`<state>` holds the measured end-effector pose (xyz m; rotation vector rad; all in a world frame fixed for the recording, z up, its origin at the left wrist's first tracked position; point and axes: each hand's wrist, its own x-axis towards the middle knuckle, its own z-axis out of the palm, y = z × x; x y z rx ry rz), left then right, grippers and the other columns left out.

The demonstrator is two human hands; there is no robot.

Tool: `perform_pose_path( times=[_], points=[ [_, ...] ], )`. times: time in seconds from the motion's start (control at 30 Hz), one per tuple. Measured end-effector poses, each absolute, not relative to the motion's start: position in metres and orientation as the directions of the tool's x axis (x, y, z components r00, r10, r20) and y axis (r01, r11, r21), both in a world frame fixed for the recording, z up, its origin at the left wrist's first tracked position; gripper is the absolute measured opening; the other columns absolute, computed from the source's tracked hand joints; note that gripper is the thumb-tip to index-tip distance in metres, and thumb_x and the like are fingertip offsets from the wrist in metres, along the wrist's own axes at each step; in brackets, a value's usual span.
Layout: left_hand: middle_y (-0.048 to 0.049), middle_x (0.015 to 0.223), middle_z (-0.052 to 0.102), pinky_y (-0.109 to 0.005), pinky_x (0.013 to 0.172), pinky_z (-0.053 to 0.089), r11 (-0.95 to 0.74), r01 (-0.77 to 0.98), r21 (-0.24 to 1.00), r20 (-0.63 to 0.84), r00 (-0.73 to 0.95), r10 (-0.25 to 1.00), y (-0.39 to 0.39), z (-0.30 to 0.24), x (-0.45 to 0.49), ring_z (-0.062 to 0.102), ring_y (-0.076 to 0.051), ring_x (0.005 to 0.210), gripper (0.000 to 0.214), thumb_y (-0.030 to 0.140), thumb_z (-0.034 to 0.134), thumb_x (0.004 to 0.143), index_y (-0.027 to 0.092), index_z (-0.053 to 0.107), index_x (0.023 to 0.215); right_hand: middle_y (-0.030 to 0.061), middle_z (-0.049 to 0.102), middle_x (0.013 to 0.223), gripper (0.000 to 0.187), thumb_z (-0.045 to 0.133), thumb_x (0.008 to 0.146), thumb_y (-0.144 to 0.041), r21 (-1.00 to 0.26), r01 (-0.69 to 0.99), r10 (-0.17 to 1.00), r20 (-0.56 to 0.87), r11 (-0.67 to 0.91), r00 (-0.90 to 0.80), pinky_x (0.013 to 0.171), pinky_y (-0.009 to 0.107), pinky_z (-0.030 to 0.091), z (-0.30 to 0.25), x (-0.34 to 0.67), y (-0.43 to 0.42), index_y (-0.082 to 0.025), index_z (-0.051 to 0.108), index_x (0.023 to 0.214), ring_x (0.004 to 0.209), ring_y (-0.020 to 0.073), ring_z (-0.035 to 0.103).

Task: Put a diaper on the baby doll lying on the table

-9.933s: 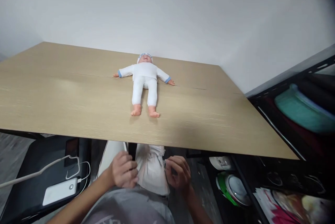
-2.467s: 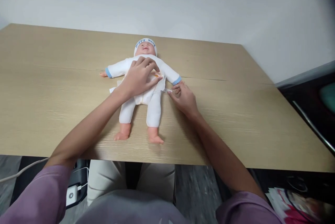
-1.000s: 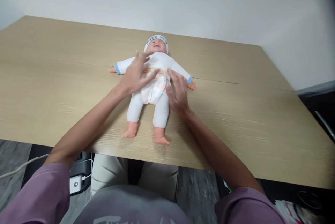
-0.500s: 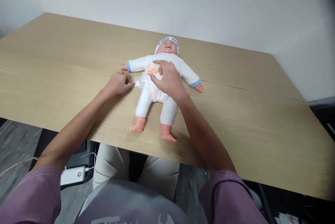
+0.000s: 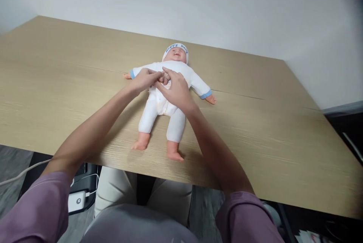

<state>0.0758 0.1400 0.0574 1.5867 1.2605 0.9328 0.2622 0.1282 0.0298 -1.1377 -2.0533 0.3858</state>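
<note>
A baby doll in a white suit with blue cuffs and a lettered cap lies on its back, feet towards me. Round its hips is a white diaper with a coloured print at the front. My left hand is closed at the diaper's waist, pinching its side tab; the fingers largely cover the tab. Against it, my right hand grips the front of the waistband with thumb and fingers curled. The fingertips of both hands meet over the belly and hide most of the waistband.
The doll rests on a wide wooden table with a pale wall behind it. Below the front edge, a white power bank with a cable lies on a black surface at the left. Papers show at the lower right.
My left hand has moved right and inward from beside the doll's hip, carrying the diaper tab onto the front. My right hand stays at the waistband. The view has shifted slightly.
</note>
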Motion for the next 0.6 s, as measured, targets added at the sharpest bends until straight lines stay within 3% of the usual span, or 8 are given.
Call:
perform_pose_path(
  times=[0.13, 0.23, 0.33, 0.43, 0.5, 0.6],
  points=[
    [-0.0078, 0.092, 0.071, -0.036, 0.077, 0.054, -0.209, 0.302, 0.93, 0.175, 0.136, 0.975, 0.144, 0.036, 0.081, 0.066, -0.021, 0.082, 0.05, 0.07, 0.056, 0.108, 0.023, 0.07, 0.099, 0.0106, 0.079, 0.114, 0.046, 0.059, 0.116, -0.042, -0.594, 0.631, 0.857, 0.446, 0.499, -0.257, 0.113, 0.055, 0.054, 0.029, 0.257, 0.128, -0.022, 0.061, 0.158, 0.114, 0.0337, 0.068],
    [-0.0098, 0.112, 0.072, -0.038, 0.086, 0.056, -0.317, 0.365, 0.875, 0.304, 0.095, 0.948, 0.147, 0.017, 0.07, 0.067, -0.023, 0.096, 0.052, 0.075, 0.063, 0.104, 0.025, 0.064, 0.118, 0.0043, 0.072, 0.096, 0.044, 0.059, 0.116, -0.034, -0.604, 0.642, 0.873, 0.42, 0.473, -0.248, 0.109, 0.05, 0.054, 0.031, 0.257, 0.126, -0.024, 0.058, 0.159, 0.104, 0.0296, 0.065],
    [-0.0095, 0.112, 0.07, -0.04, 0.089, 0.056, -0.345, 0.405, 0.847, 0.304, 0.163, 0.939, 0.152, 0.002, 0.063, 0.065, -0.024, 0.097, 0.063, 0.088, 0.062, 0.1, 0.026, 0.06, 0.113, 0.0014, 0.065, 0.09, 0.041, 0.058, 0.11, -0.022, -0.634, 0.612, 0.871, 0.442, 0.473, -0.215, 0.101, 0.045, 0.055, 0.03, 0.259, 0.126, -0.023, 0.062, 0.151, 0.095, 0.0268, 0.064],
    [-0.0093, 0.109, 0.068, -0.042, 0.09, 0.056, -0.363, 0.434, 0.824, 0.318, 0.176, 0.932, 0.159, -0.004, 0.062, 0.064, -0.026, 0.098, 0.071, 0.097, 0.052, 0.099, 0.027, 0.059, 0.107, 0.0033, 0.066, 0.098, 0.044, 0.058, 0.102, -0.011, -0.651, 0.585, 0.856, 0.492, 0.484, -0.16, 0.098, 0.043, 0.057, 0.032, 0.26, 0.127, -0.022, 0.065, 0.144, 0.091, 0.0242, 0.064],
    [-0.0115, 0.113, 0.069, -0.046, 0.098, 0.055, -0.397, 0.49, 0.776, 0.383, 0.135, 0.914, 0.16, -0.002, 0.064, 0.065, -0.029, 0.107, 0.071, 0.096, 0.042, 0.104, 0.028, 0.06, 0.106, 0.0062, 0.066, 0.106, 0.038, 0.056, 0.102, -0.008, -0.657, 0.577, 0.846, 0.519, 0.485, -0.12, 0.098, 0.043, 0.058, 0.039, 0.26, 0.123, -0.022, 0.068, 0.135, 0.092, 0.0228, 0.063],
    [-0.0146, 0.123, 0.069, -0.05, 0.113, 0.05, -0.393, 0.595, 0.701, 0.523, -0.054, 0.851, 0.139, 0.014, 0.069, 0.064, -0.031, 0.122, 0.07, 0.085, 0.022, 0.114, 0.028, 0.063, 0.111, 0.0091, 0.067, 0.114, 0.024, 0.055, 0.106, -0.012, -0.674, 0.534, 0.82, 0.569, 0.511, -0.067, 0.093, 0.041, 0.062, 0.055, 0.261, 0.099, -0.024, 0.069, 0.12, 0.094, 0.0219, 0.063]
  ],
)
